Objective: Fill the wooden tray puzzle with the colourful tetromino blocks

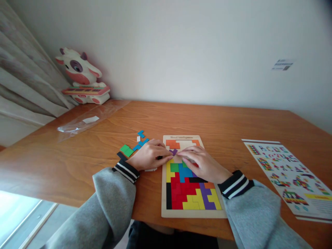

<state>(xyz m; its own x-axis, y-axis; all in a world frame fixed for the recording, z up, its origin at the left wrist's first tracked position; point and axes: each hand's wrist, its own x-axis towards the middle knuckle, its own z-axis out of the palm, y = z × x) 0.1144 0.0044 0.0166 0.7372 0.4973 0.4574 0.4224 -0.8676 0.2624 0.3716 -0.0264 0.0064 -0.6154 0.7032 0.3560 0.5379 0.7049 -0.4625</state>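
Both hands, left hand (149, 155) and right hand (201, 162), pinched a purple puzzle piece (173, 151) over the wooden puzzle tray (193, 213); seating it likely required careful alignment.

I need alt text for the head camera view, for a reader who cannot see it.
Two hands in grey sleeves, left hand and right hand, meet at a purple piece over a wooden puzzle tray partly filled with coloured blocks. Loose green and blue pieces lie left of it on the wooden table; a printed pattern sheet lies right.
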